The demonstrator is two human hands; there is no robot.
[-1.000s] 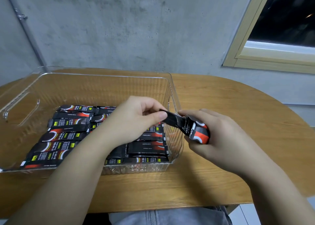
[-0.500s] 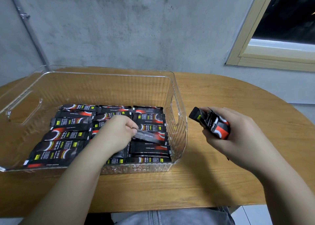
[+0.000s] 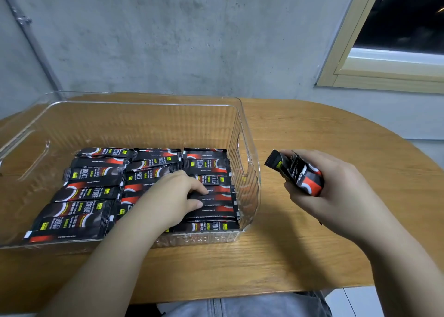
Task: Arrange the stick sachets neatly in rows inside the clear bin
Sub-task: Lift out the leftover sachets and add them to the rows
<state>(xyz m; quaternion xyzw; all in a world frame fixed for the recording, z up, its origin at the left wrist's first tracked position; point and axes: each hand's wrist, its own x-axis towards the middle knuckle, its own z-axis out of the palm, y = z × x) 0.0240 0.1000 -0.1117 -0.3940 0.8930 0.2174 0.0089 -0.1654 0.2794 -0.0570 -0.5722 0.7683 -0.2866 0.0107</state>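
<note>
The clear bin (image 3: 242, 134) stands on the table's left half. Black and red stick sachets (image 3: 91, 191) lie flat in it in three side-by-side columns. My left hand (image 3: 168, 196) reaches into the bin over the middle and right columns. Its thumb and forefinger pinch the left end of one sachet (image 3: 219, 197), which lies level in the right column. To the right of the bin, my right hand (image 3: 336, 191) hovers above the table and grips a bundle of sachets (image 3: 296, 172) that points up and to the left.
The wooden table (image 3: 324, 134) has a rounded right end and a front edge close to my lap. A grey concrete wall rises right behind the bin. A window frame (image 3: 341, 59) sits at the upper right. The bin's far half holds no sachets.
My left hand took one sachet from the bundle, carried it down into the bin and laid it in the right column. My right hand drew the bundle away to the right.
</note>
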